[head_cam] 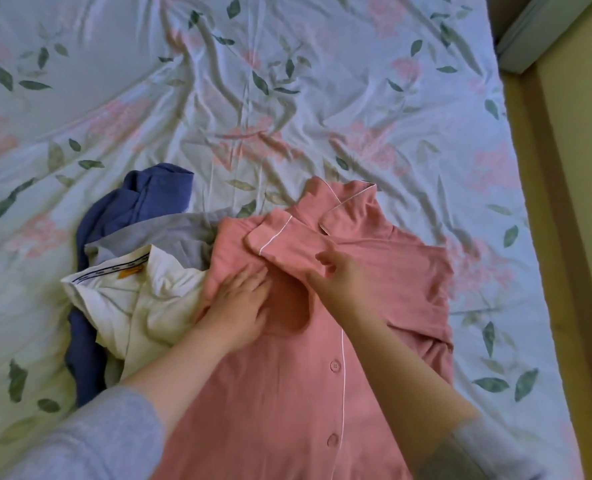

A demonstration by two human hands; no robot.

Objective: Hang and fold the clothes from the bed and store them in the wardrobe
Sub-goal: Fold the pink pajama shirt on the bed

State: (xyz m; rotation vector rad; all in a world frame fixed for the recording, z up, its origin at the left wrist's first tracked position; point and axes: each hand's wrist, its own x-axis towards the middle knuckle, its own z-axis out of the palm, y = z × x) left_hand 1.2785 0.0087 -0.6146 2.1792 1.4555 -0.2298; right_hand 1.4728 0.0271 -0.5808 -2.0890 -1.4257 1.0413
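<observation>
Right beside the work, on the bed sheet [287,81] with pink flowers and green leaves, sits a messy pile: a blue cloth [149,192], a grey cloth [170,230] and a white cloth [142,299] on top. The pile touches the left edge of the pink shirt [391,271]. This shirt lies flat on the bed, front side up, with thin white trim, a collar [353,202] at the far end and round pink buttons [335,366] down the middle. One sleeve [287,237] is folded across the chest. The left hand [239,299] lies flat with straight fingers, pressing the shirt just below the sleeve. The right hand [336,271] pinches the sleeve near its middle.
</observation>
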